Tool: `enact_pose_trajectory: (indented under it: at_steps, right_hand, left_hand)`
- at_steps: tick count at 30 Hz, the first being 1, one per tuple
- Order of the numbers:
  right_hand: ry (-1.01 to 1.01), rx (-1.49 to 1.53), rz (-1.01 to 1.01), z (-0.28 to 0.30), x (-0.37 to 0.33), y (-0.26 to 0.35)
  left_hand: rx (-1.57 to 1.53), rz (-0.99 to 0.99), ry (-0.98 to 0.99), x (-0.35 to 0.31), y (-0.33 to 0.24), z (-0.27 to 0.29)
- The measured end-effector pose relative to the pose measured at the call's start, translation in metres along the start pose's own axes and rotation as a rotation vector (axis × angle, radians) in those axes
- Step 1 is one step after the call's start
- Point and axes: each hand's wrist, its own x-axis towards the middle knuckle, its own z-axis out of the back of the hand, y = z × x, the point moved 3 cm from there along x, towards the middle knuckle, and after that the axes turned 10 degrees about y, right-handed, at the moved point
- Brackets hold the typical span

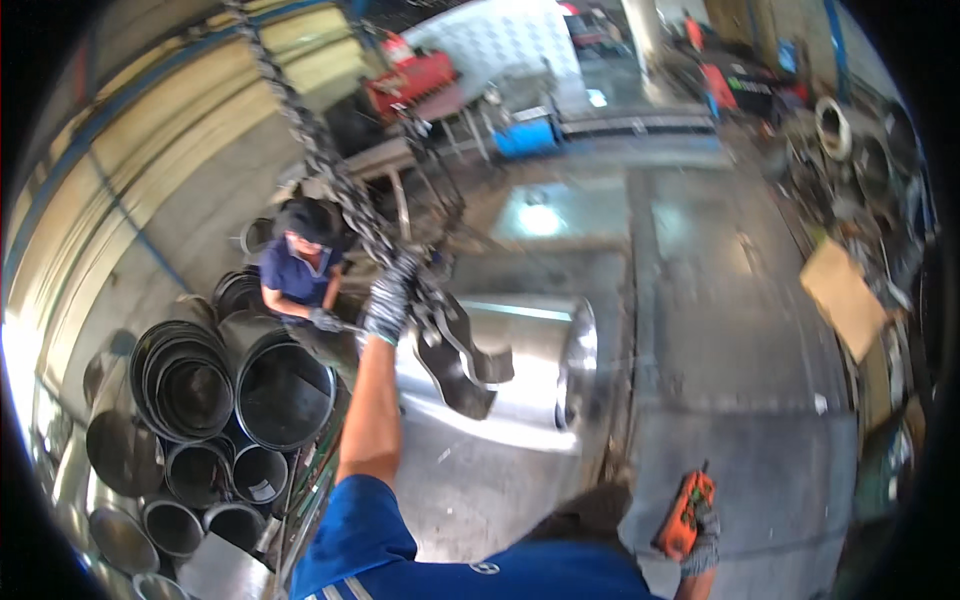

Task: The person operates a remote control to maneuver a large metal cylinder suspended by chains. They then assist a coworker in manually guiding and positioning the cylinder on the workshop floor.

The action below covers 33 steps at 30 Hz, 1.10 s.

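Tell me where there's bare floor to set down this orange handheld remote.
Mostly bare: the grey metal floor plates between the shiny silver metal cylinder and the flat tan sheet. Crowded: left, with stacked hollow metal tubes; far right, with piled mixed items.

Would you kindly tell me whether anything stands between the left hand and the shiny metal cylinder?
Yes: curved metal hooks on the chain, just below the left hand, overlap the shiny metal cylinder in this view; whether they touch it cannot be told.
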Motion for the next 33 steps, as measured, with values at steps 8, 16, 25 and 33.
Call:
enact_pose_trajectory:
  at_steps: [8, 16, 25, 33]
  right_hand:
    - [0.178, -0.087, -0.113, -0.046, 0.055, 0.029]
    - [0.204, -0.073, -0.106, -0.055, 0.042, 0.024]
    - [0.192, 0.046, -0.001, 0.024, 0.029, 0.029]
    - [0.007, -0.003, -0.052, 0.118, 0.048, 0.105]
  left_hand:
    - [-0.13, 0.083, -0.1, -0.014, 0.043, 0.003]
    - [-0.294, 0.148, 0.031, -0.031, 0.009, -0.048]
    - [-0.27, 0.038, 0.053, -0.012, 0.023, -0.109]
    - [-0.406, 0.071, 0.127, 0.031, 0.02, -0.242]
